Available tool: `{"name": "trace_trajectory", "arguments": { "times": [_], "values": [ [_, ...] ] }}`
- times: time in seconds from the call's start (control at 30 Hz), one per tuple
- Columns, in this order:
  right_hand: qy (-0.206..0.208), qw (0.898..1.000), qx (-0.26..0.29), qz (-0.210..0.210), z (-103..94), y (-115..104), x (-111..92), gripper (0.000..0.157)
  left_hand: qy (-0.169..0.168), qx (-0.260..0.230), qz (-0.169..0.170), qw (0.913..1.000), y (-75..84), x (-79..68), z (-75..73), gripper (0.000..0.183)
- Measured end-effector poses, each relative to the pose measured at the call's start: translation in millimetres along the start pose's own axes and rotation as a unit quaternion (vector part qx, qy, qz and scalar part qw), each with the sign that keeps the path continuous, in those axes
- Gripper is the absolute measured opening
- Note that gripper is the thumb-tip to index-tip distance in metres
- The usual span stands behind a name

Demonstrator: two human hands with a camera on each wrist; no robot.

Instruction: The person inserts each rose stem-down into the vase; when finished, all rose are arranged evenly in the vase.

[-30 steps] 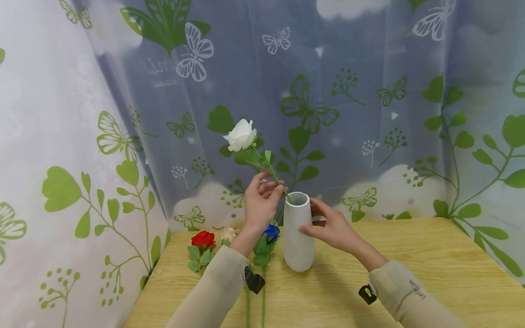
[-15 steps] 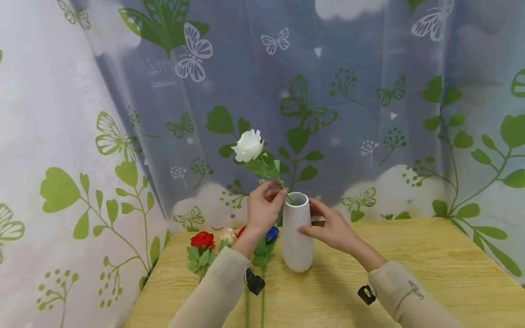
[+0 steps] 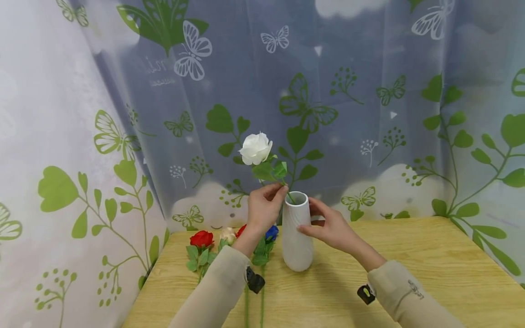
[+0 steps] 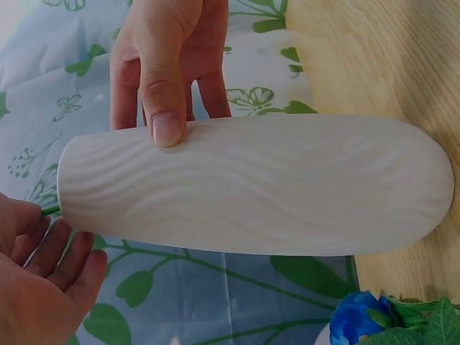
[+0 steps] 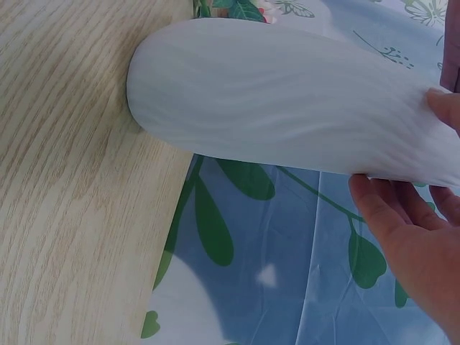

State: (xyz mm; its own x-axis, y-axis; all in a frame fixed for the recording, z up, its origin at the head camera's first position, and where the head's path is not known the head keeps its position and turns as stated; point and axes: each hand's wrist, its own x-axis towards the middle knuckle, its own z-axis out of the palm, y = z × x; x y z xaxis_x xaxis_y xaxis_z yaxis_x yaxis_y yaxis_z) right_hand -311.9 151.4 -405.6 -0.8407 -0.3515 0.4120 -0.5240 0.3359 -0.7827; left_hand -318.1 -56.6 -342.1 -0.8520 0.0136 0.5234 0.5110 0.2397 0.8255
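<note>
A white rose (image 3: 256, 149) leans to the left, its lower stem inside the mouth of a white vase (image 3: 298, 241). Just above the rim, my left hand (image 3: 264, 205) pinches the green stem between thumb and fingers. My right hand (image 3: 332, 226) grips the upper part of the vase from the right, thumb in front and fingers behind. The vase stands upright on the wooden table; its wavy relief shows in the left wrist view, where a short piece of stem (image 4: 50, 210) enters the mouth. The stem's lower end is hidden inside.
Left of the vase lie a red rose (image 3: 202, 238), a cream rose (image 3: 228, 234) and a blue rose (image 3: 271, 233) on the table (image 3: 369, 264), with another red bloom partly behind the left forearm. A patterned curtain (image 3: 246, 59) hangs behind the table.
The white rose has come down and to the right, its stem sliding deeper into the vase. My left hand has shifted slightly right and lower. The right hand keeps its hold on the vase.
</note>
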Motion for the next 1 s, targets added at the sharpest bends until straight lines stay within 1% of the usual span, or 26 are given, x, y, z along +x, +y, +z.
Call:
{"name": "trace_trajectory", "arguments": {
  "times": [0.2,0.4,0.5,0.6,0.77,0.83,1.0],
  "values": [
    [0.001,1.000,0.002,0.010,0.7,-2,0,0.081,-0.017,0.006,-0.022,0.9996,1.8,-0.3,-0.5,0.026],
    [0.000,1.000,0.002,0.022,0.1,-3,-1,0.082,-0.019,0.016,-0.019,0.9995,-2.5,1.7,-1.6,0.023],
    [-0.002,1.000,0.000,0.021,-0.5,-2,0,0.082,-0.025,0.025,-0.020,0.9992,-4.3,2.8,-3.6,0.023],
    [-0.003,1.000,-0.002,0.023,-0.8,-2,0,0.082,-0.041,0.043,-0.028,0.9978,-4.9,3.6,-6.2,0.024],
    [-0.004,1.000,-0.004,0.022,-0.9,-1,0,0.081,-0.089,0.068,-0.045,0.9927,-6.6,1.3,-9.8,0.028],
    [-0.005,1.000,-0.003,0.022,-0.8,-1,0,0.081,-0.101,0.065,-0.046,0.9917,-8.5,-0.3,-10.9,0.030],
    [-0.005,1.000,-0.004,0.021,-0.9,-2,0,0.081,-0.109,0.030,-0.052,0.9922,-14.1,-4.6,-16.3,0.032]
  ]
}}
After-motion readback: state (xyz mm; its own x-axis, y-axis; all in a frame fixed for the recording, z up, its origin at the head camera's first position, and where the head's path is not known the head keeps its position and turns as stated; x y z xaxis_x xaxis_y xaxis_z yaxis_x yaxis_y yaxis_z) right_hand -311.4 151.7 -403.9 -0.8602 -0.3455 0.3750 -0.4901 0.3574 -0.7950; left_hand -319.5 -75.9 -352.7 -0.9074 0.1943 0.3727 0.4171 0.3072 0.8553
